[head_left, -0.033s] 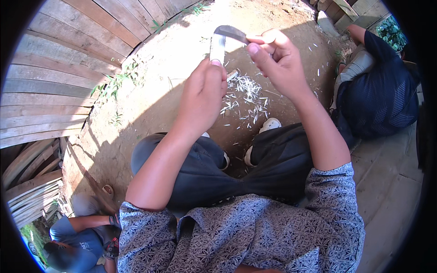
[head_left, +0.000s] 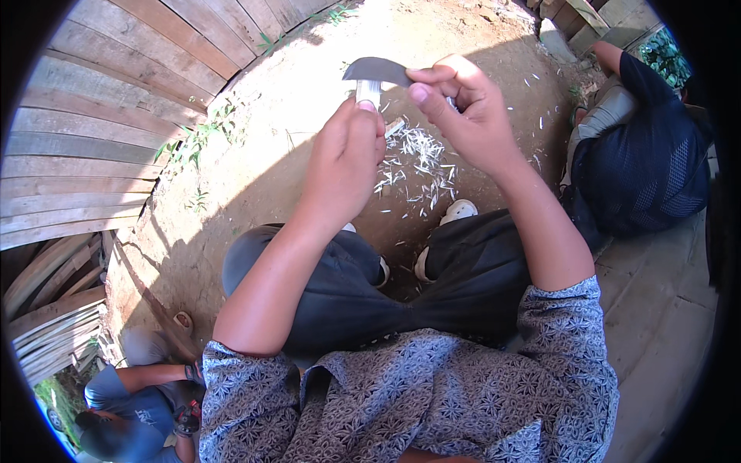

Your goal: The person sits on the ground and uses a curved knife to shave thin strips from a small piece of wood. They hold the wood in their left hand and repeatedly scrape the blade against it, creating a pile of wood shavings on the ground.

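My left hand is closed round a pale strip of wood or bamboo, which points away from me with the thumb along it. Across the strip lies the dark, curved blade of a knife, its tip toward the left. At the blade's right end, my right hand grips the knife between thumb and fingers; its handle is mostly hidden in the hand. Below and between both hands, thin pale shavings are scattered on the dirt ground.
A plank wall curves along the left, with small green plants at its foot. One person in dark clothing sits close on my right; another person is at the lower left. My shoes are near the shavings.
The knife has come down along the strip toward my left hand, and its blade now reaches further left across it. My right hand has shifted slightly with it; the left hand stays put.
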Tool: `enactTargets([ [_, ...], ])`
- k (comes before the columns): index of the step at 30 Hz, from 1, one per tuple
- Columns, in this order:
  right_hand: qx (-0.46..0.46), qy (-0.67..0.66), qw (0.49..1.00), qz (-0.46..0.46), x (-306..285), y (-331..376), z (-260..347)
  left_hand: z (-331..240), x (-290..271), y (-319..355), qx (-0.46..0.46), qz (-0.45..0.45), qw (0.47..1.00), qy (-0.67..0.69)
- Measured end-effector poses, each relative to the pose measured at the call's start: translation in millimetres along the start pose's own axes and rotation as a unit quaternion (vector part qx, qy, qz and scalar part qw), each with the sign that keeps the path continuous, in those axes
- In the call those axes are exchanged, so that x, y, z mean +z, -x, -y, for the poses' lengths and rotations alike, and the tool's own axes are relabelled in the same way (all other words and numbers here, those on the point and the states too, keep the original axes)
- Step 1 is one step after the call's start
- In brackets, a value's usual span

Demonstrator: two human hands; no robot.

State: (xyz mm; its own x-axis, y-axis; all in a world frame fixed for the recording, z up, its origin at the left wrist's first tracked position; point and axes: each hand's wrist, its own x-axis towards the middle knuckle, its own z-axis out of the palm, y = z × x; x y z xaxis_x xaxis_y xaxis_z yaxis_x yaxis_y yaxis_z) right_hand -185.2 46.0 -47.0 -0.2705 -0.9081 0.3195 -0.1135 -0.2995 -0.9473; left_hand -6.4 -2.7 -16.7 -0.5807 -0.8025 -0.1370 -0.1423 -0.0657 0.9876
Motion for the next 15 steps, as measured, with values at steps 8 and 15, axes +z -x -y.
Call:
enactTargets([
  [8,-0.045,0.072,0.996,0.004,-7.2,-4.4,-19.2,-0.1,6.3,6.5,-0.005,0.022,0.998,-0.053],
  [15,-0.115,0.097,0.987,-0.052,-11.2,-7.9,-38.4,-7.0,1.7,4.5,-0.033,0.036,0.999,-0.001],
])
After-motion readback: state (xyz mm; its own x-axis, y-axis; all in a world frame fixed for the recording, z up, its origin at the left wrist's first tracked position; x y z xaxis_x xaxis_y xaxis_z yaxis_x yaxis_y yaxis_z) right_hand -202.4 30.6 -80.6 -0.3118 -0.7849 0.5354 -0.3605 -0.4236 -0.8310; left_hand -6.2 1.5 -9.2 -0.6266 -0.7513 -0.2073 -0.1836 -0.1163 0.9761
